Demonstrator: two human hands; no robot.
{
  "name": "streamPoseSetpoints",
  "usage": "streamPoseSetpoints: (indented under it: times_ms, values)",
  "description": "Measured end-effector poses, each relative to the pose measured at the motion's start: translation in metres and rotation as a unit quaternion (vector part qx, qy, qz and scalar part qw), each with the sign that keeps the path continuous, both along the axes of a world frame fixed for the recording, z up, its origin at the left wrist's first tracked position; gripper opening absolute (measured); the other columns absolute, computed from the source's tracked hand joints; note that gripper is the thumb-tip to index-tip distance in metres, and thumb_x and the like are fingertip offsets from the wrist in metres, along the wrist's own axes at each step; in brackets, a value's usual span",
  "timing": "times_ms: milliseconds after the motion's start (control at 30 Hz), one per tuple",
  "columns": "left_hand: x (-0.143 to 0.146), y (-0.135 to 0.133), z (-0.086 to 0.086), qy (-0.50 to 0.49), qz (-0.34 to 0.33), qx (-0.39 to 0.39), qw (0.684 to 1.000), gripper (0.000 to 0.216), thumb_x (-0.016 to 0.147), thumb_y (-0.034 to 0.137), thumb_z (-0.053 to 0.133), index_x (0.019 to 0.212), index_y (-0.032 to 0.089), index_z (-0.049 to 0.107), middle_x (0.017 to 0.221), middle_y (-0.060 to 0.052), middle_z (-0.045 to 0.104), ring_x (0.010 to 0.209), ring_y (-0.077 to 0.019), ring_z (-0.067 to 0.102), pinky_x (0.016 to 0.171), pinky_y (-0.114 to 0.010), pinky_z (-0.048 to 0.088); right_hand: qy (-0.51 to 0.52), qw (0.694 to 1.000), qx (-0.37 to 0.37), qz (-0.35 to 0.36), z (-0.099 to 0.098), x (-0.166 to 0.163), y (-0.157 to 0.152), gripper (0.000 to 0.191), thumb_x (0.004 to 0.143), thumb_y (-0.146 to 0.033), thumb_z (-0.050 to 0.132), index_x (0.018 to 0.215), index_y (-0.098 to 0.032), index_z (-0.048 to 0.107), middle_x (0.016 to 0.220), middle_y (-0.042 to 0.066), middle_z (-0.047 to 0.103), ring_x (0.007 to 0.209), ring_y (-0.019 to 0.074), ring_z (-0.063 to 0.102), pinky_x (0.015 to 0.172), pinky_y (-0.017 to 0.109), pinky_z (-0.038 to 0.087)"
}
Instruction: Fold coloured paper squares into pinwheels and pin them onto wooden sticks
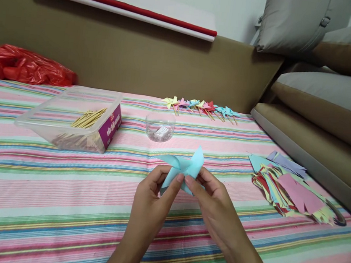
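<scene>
Your left hand (152,196) and right hand (215,201) sit close together, both pinching the light-blue paper pinwheel (185,164) above the striped cloth (59,202), nearer you than the round clear tub (148,125). Press your thumbs firmly near its centre so the curled blades don't spring loose, yet grip lightly elsewhere, since the paper probably creases easily. Match the blades' curl evenly; whether a pin holds the centre can't be told here.
</scene>
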State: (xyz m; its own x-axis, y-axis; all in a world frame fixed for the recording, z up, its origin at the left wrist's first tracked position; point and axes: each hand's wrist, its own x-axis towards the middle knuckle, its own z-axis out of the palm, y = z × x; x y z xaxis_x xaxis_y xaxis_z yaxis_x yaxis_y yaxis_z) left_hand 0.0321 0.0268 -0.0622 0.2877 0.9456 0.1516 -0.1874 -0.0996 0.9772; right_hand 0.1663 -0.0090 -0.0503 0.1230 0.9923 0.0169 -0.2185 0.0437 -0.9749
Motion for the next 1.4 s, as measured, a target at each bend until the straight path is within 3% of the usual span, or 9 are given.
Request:
streamPoseSetpoints:
  times_ms: [233,833,1067,1267,1400]
  values:
    - [-0.0011,-0.0009,0.0001,0.001,-0.007,-0.016,1.0,0.016,0.097,0.037,0.066,0.094,0.022,0.066,0.088,0.0,0.067,0.092,-0.0183,0.061,0.081,-0.029,0.046,-0.017,1.0,-0.014,-0.012,0.0019,0.0014,0.0007,0.028,0.091,-0.044,0.073,0.114,-0.028,0.075,0.117,0.004,0.075,0.118,0.0257,0.064,0.103,0.039,0.049]
    - [0.0,0.0007,0.0016,-0.007,-0.003,-0.043,0.999,0.017,0.093,0.038,0.07,0.091,0.021,0.07,0.088,-0.001,0.073,0.088,-0.02,0.064,0.08,-0.029,0.048,-0.042,0.999,-0.01,-0.009,0.0013,0.004,0.0003,0.03,0.091,-0.044,0.072,0.118,-0.03,0.073,0.119,0.004,0.075,0.116,0.0254,0.066,0.098,0.037,0.052]
    - [0.0001,0.0018,-0.0006,-0.011,0.005,-0.03,0.999,0.017,0.092,0.038,0.071,0.096,0.021,0.07,0.091,-0.002,0.074,0.09,-0.0209,0.066,0.078,-0.029,0.048,-0.054,0.998,-0.012,-0.036,0.0013,0.0022,0.0009,0.029,0.087,-0.046,0.075,0.109,-0.027,0.077,0.11,0.005,0.077,0.109,0.0275,0.067,0.094,0.04,0.054]
    - [0.0008,0.001,-0.0014,-0.033,0.006,-0.033,0.999,0.015,0.093,0.035,0.071,0.097,0.022,0.065,0.092,-0.001,0.07,0.092,-0.0187,0.062,0.079,-0.028,0.047,-0.046,0.998,-0.009,-0.037,-0.0007,0.0035,0.0013,0.018,0.087,-0.043,0.076,0.096,-0.027,0.078,0.099,0.002,0.075,0.1,0.0224,0.065,0.087,0.034,0.053]
    - [0.0004,0.0015,-0.0021,-0.041,0.016,-0.028,0.999,0.013,0.092,0.033,0.072,0.094,0.022,0.065,0.087,0.001,0.066,0.083,-0.0159,0.058,0.073,-0.026,0.045,-0.059,0.997,0.006,-0.043,-0.0021,0.0044,0.0013,0.017,0.087,-0.041,0.077,0.084,-0.024,0.074,0.084,0.0,0.065,0.084,0.0175,0.06,0.076,0.03,0.05]
